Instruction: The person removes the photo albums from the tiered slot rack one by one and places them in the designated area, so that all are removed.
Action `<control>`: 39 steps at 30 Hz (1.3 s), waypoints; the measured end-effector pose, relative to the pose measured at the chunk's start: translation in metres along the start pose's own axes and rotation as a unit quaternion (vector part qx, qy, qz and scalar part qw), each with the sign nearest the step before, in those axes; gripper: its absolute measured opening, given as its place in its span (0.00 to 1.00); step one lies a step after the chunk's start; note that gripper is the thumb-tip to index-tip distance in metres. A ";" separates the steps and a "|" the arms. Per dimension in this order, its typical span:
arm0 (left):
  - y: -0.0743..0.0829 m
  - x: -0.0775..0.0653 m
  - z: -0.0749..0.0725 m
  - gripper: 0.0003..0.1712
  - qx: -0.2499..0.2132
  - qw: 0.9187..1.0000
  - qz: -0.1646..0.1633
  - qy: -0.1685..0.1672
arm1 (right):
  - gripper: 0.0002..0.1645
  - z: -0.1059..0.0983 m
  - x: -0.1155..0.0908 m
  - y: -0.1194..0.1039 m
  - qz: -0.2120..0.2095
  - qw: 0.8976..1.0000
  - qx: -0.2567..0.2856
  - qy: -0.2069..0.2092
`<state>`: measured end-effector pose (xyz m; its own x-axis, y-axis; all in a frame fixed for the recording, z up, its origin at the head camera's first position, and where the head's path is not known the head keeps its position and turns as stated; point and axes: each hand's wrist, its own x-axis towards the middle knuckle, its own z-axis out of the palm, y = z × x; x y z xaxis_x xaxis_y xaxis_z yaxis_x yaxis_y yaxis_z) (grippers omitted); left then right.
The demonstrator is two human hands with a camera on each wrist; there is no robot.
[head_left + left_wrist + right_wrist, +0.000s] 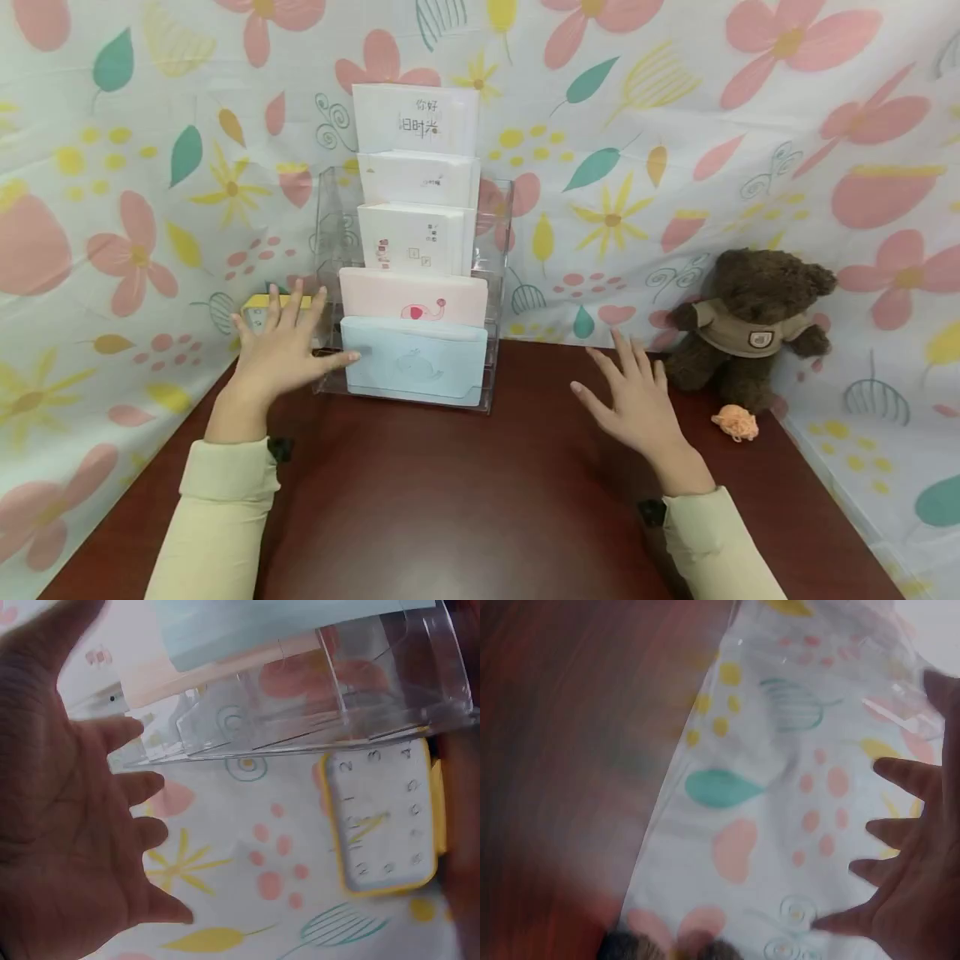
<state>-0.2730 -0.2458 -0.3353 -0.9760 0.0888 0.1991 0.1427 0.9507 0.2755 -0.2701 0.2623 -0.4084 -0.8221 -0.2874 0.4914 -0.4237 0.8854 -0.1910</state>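
Note:
A clear tiered card rack (504, 250) stands at the back of the dark red table, holding cards in stepped rows. Lowest is a light blue card (412, 362) with a whale drawing; a pale pink card (367, 292) with an elephant rises behind it, then white cards (412, 237) higher up. My left hand (281, 354), fingers spread, hovers at the rack's left side, its thumb in front of the blue card's edge; contact cannot be told. It partly covers a yellow-rimmed clock (382, 821). My right hand (633, 400) is spread over the table between rack and teddy bear, holding nothing.
A brown teddy bear (753, 321) in a tan shirt sits at the back right corner. Before it lies a small orange bundle of yarn (737, 423). Flower-printed cloth (600, 150) hangs behind and along both sides of the table (450, 492).

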 end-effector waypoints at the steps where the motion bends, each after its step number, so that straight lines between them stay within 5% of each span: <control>1: -0.001 0.004 0.000 0.65 -0.040 0.999 -0.014 0.007 | 0.36 0.000 0.004 -0.003 -0.024 0.999 0.022 0.021; 3: -0.002 0.014 0.001 0.59 -0.137 0.989 -0.048 0.024 | 0.26 -0.001 0.013 -0.012 -0.072 0.994 0.065 0.053; 7: -0.003 0.038 0.011 0.46 -0.301 0.948 -0.084 0.058 | 0.21 -0.005 0.042 -0.049 -0.138 0.980 0.127 0.071; 10: -0.007 0.052 0.027 0.37 -0.354 0.931 -0.068 0.060 | 0.23 -0.002 0.068 -0.082 -0.164 0.971 0.159 0.075; 15: -0.016 0.059 0.057 0.32 -0.393 0.915 -0.042 0.082 | 0.27 0.014 0.104 -0.129 -0.175 0.966 0.181 0.063; 21: -0.033 0.055 0.086 0.32 -0.451 0.888 -0.064 0.056 | 0.34 0.051 0.122 -0.149 -0.159 0.985 0.064 0.037; 26: -0.052 0.044 0.093 0.35 -0.530 0.843 -0.081 0.042 | 0.35 0.065 0.125 -0.162 -0.163 0.986 -0.027 0.031; 29: -0.060 0.036 0.095 0.34 -0.560 0.823 -0.084 0.039 | 0.37 0.061 0.123 -0.174 -0.164 0.984 -0.068 -0.004; 33: -0.077 0.028 0.105 0.34 -0.571 0.814 -0.099 0.039 | 0.39 0.060 0.114 -0.188 -0.171 0.981 -0.087 -0.041; 39: -0.100 0.019 0.108 0.36 -0.578 0.806 -0.116 0.062 | 0.33 0.073 0.106 -0.196 -0.218 0.972 -0.086 -0.014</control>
<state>-0.3237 -0.3066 -0.4606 -0.9846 -0.1504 0.0896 0.0876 0.0201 0.9960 -0.3018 0.0314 -0.3805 -0.5893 -0.6564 0.4709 -0.6664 0.7245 0.1759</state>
